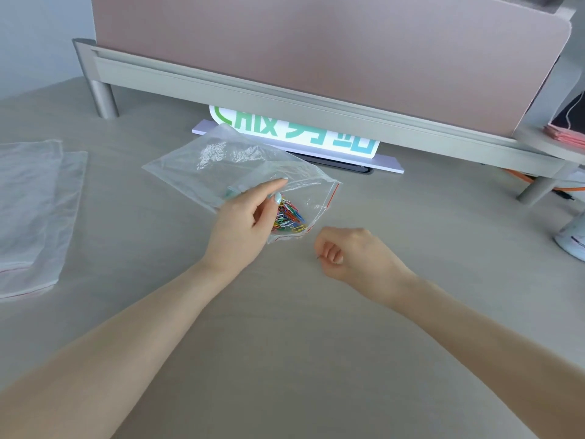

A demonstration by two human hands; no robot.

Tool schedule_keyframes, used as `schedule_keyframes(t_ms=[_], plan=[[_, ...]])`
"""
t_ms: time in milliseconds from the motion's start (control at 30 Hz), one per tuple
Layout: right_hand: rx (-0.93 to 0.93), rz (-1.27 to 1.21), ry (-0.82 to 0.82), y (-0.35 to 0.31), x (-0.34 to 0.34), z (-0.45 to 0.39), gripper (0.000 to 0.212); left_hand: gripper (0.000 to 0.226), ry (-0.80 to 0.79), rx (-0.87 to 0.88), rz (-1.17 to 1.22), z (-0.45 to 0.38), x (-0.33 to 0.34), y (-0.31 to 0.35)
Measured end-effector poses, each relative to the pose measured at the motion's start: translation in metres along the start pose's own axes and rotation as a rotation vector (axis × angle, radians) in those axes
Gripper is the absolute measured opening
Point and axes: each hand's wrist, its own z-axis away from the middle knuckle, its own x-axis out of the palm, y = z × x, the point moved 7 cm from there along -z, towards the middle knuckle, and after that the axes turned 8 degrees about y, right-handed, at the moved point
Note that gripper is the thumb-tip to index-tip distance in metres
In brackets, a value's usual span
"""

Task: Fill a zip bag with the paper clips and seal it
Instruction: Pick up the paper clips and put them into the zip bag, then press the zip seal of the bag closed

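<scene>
A clear zip bag (221,160) with a red seal line lies on the desk at centre, its mouth toward the lower right. Several coloured paper clips (289,218) sit bunched inside near the mouth. My left hand (243,220) pinches the bag's upper lip between thumb and fingers, holding the mouth apart. My right hand (351,253) rests on the desk just right of the mouth, fingers curled into a loose fist; a thin dark tip shows at its fingers, and what it holds I cannot tell.
Spare clear zip bags (34,210) lie stacked at the left edge. A grey raised shelf (285,99) with a pink panel spans the back; a white sign with green characters (294,131) sits beneath it. A white object (573,239) stands at the right edge.
</scene>
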Motion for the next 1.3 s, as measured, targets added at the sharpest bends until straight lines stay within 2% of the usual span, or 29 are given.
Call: schedule_keyframes(t_ms=[133,267,367,467,533,600,667,767,1000,1100,1167,1300], plan=[[0.13,-0.286,0.143,-0.002,-0.016,-0.032,0.016,0.035,0.012,0.012,-0.008,-0.003,0.001,-0.001],[0.159,-0.436,0.209,-0.01,-0.004,-0.075,0.024,0.04,0.044,0.02,0.002,-0.004,-0.002,-0.002],[0.153,-0.332,0.189,-0.016,0.016,-0.095,0.032,0.039,0.056,0.014,0.004,-0.005,-0.003,-0.003],[0.091,-0.212,0.184,-0.019,0.025,-0.103,0.017,0.038,0.057,0.029,-0.009,-0.004,-0.004,-0.002],[0.015,-0.168,0.155,-0.019,0.027,-0.104,0.02,0.038,0.063,0.047,-0.063,-0.002,-0.003,0.002],[-0.037,-0.105,0.104,-0.01,0.024,-0.102,0.022,0.04,0.059,0.149,-0.214,0.0,-0.002,0.015],[-0.043,0.014,0.06,0.006,0.017,-0.098,0.029,0.041,0.029,0.332,-0.412,0.005,0.006,0.03],[-0.055,0.123,0.029,0.029,0.001,-0.09,0.049,0.025,-0.049,0.539,-0.637,0.016,0.021,0.047],[-0.095,0.324,-0.034,0.052,-0.008,-0.077,0.058,0.023,-0.262,0.622,-1.016,0.027,0.02,0.037],[-0.142,0.395,-0.02,0.056,-0.008,-0.079,0.054,0.017,-0.25,0.627,-1.052,0.017,0.001,0.037],[-0.197,0.425,0.021,0.057,-0.014,-0.081,0.042,0.022,-0.202,0.585,-1.001,0.001,-0.015,0.043],[-0.293,0.334,0.237,0.044,-0.047,-0.083,0.018,0.032,-0.14,0.473,-0.907,-0.035,-0.042,0.049]])
